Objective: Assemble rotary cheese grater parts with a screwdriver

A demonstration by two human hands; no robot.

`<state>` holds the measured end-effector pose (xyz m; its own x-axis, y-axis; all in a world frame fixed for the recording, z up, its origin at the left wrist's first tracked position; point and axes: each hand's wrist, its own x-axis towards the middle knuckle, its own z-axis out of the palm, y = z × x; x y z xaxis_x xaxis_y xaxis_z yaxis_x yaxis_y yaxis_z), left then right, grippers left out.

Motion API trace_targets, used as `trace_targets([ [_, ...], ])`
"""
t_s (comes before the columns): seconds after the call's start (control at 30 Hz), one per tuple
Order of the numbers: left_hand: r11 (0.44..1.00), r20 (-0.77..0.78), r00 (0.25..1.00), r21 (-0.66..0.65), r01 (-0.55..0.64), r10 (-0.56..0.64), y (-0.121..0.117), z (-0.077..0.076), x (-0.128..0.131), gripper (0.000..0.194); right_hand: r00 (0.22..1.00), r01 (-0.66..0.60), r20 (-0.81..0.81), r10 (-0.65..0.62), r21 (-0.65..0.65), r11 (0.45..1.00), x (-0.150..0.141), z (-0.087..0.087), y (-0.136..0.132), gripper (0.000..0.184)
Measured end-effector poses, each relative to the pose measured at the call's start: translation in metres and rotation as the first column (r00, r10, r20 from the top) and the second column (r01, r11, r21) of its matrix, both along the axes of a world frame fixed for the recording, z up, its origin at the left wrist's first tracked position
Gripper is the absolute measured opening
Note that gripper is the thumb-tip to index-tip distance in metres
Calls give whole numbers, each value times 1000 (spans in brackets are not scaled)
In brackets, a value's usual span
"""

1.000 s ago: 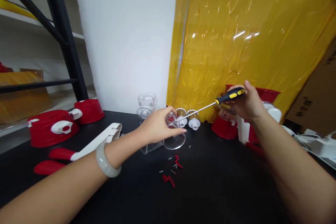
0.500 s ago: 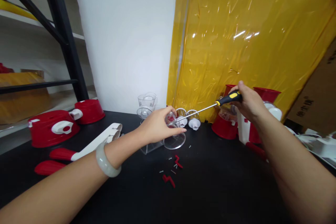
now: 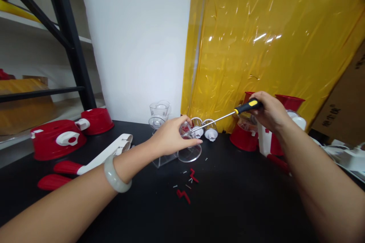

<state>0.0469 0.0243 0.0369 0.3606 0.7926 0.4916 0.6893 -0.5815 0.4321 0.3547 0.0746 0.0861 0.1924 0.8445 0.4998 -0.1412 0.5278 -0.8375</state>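
- Black rack post [image 3: 68,38]: upright at the far left, in front of pale shelves.
- Two red housings [image 3: 45,142]: on the black table [image 3: 234,209], one just beside the other, each with a white fitting.
- Crank handles [image 3: 98,158]: white arms with red grips, lying partly behind my left forearm.
- Clear hopper [image 3: 159,111]: at the back of the table, before the white panel [image 3: 139,45].
- My left hand [image 3: 171,136]: thumb and fingers closed around a clear part with a round base [image 3: 189,153], steadying it on the table; a pale bangle [image 3: 116,176] circles my wrist.
- Loose red pieces [image 3: 184,196] and small screws [image 3: 175,186]: scattered on the table nearer me than the clear part.
- Two metal drums [image 3: 211,126]: side by side just behind the screwdriver shaft, white ends facing me.
- Screwdriver [image 3: 222,118]: slanted, tip at the clear part inside my left grip; I cannot tell exactly how it seats.
- My right hand [image 3: 269,111]: fingers wrapped around the end of the black-and-yellow handle.
- Red-and-white appliances [image 3: 242,138]: behind my right hand and forearm.
- Cardboard box [image 3: 339,110]: at the far right.
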Motion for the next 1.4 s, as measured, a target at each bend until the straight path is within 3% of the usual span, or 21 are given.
trace_targets([
  [0.1,1000,-7,1000,-5,3,-3,0,0,0,56,989,-140,-50,141,29,990,-1,1,-4,18],
  [0.17,1000,-8,1000,-2,7,-7,0,0,0,56,986,-158,-45,160,39,987,-1,0,-4,18],
  [0.27,1000,-6,1000,3,5,-5,-1,0,0,55,999,5,41,-6,27,1000,0,-3,3,42],
  [0.37,1000,-6,1000,7,5,-5,0,0,0,55,990,123,58,-125,43,991,1,-4,7,33],
  [0.47,1000,-6,1000,14,10,-10,0,0,1,55,998,-18,-61,23,68,997,-1,-1,2,15],
  [0.53,1000,-3,1000,13,11,-11,0,0,1,55,986,-134,-84,141,90,987,-2,1,-3,17],
  [0.6,1000,-1,1000,12,13,-13,0,-1,1,55,984,-151,-81,161,115,982,-3,1,-3,13],
  [0.63,1000,0,1000,13,15,-15,0,-1,1,55,991,-104,-73,113,122,987,-3,0,-2,13],
  [0.73,1000,-2,1000,15,15,-15,0,-1,1,55,978,170,102,-180,92,981,-1,-4,5,40],
  [0.77,1000,-3,1000,15,11,-11,0,-1,0,55,947,254,185,-265,82,964,0,-5,8,42],
  [0.83,1000,-8,1000,15,5,-4,0,-1,0,55,916,309,251,-313,56,949,2,-7,10,35],
  [0.93,1000,-15,1000,14,7,-7,0,0,0,55,991,105,82,-106,18,994,2,-6,7,21],
  [1.03,1000,-14,1000,19,8,-7,0,-1,0,55,988,-157,-5,157,41,987,0,-3,-1,27],
  [1.13,1000,-13,1000,17,9,-8,0,-1,0,54,972,-237,18,236,52,970,0,-2,-6,17],
  [1.2,1000,-14,1000,15,8,-8,0,-1,0,55,987,-157,40,155,53,986,1,-2,-3,20],
  [1.3,1000,-13,1000,20,1,-1,0,-1,0,55,977,144,153,-151,50,988,4,-4,4,47],
  [1.4,1000,-13,1000,14,-5,5,1,-1,0,56,919,273,285,-273,43,961,6,-4,7,41],
])
